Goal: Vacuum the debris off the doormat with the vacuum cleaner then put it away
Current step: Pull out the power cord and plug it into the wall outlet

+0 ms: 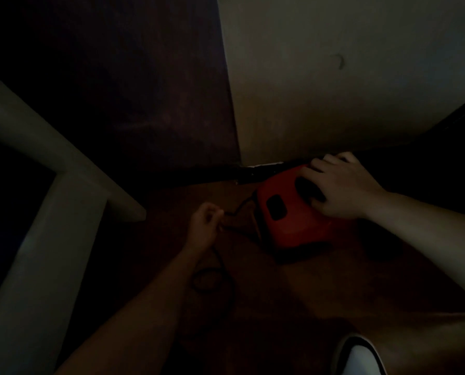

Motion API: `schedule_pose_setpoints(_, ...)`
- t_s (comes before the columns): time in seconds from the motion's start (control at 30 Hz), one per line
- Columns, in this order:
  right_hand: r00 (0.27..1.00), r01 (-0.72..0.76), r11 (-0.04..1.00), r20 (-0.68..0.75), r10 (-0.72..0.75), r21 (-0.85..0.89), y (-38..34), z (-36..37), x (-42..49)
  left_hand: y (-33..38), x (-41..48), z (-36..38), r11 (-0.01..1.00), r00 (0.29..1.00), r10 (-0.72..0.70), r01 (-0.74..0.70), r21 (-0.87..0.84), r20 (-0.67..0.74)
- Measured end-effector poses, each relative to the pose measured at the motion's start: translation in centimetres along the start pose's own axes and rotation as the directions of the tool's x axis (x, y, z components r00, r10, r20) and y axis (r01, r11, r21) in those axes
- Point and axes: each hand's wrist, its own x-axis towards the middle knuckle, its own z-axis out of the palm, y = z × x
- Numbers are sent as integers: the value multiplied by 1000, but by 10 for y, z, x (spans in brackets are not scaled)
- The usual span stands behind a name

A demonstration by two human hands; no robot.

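The scene is very dark. A small red vacuum cleaner (288,215) rests on the reddish-brown floor close to the base of a pale wall. My right hand (339,185) is closed over its handle at the far end. Its black cord (220,269) runs from the near-left side of the body and curls in a loop on the floor. My left hand (203,226) pinches the cord just left of the vacuum. No doormat is visible.
A pale wall (347,77) rises behind the vacuum, with a dark panel (117,90) to its left. A pale frame or furniture piece (44,212) stands at the left. A white shoe tip (358,355) shows at the bottom right.
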Motion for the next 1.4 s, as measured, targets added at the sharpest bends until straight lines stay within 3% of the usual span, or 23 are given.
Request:
schedule_pose_setpoints(0.1, 1000, -3, 1000, 8, 3, 1, 0, -1, 0, 19, -5, -4, 992, 986, 130, -130, -4, 107)
schedule_pose_setpoints(0.23, 1000, -7, 1000, 7, 7, -7, -1, -2, 1, 24, -11, 17, 976, 938, 111, -165, 140, 329)
schedule_pose_setpoints(0.33, 1000, 2, 1000, -2, -2, -8, 0, 0, 0, 26, -11, 34, 916, 931, 60, -194, 351, 360)
schedule_pose_setpoints(0.47, 1000, 7, 1000, 10, -7, -6, 1, 1, 0, 28, -12, 54, 849, 936, 59, -230, 475, 348)
schedule_pose_setpoints(0.6, 1000, 11, 1000, -8, -11, 6, 1, 1, -1, 35, -8, 62, 979, 928, -25, -52, 197, 371)
schedule_pose_setpoints(0.8, 999, 19, 1000, -30, -19, -1, 2, 2, -1, 32, -2, 65, 997, 938, -72, 75, 5, 338)
schedule_pose_setpoints(0.97, 998, 26, 1000, -52, -26, -2, 1, 1, -2, 28, 2, 59, 996, 938, 48, -69, 48, 344)
schedule_pose_setpoints(1.07, 997, 37, 999, -67, -37, -2, 3, 3, -2, 24, 6, 57, 952, 944, 74, -163, 260, 321)
schedule_pose_setpoints(1.13, 996, 40, 999, -74, -40, -3, 3, 4, -2, 18, 7, 54, 845, 953, 123, -247, 475, 278)
schedule_pose_setpoints(1.17, 996, 41, 999, -77, -41, 0, 3, 3, -2, 18, 6, 52, 776, 938, 214, -333, 535, 273)
schedule_pose_setpoints(1.27, 998, 35, 999, -59, -35, 4, 3, 3, -2, 27, 2, 43, 617, 818, 419, -575, 537, 395)
schedule_pose_setpoints(1.33, 998, 33, 999, -56, -32, 7, 3, 3, -1, 31, -2, 39, 618, 784, 360, -606, 501, 505)
schedule_pose_setpoints(1.4, 998, 30, 1000, -54, -30, -3, 3, 4, -1, 31, -7, 39, 732, 799, 200, -506, 455, 567)
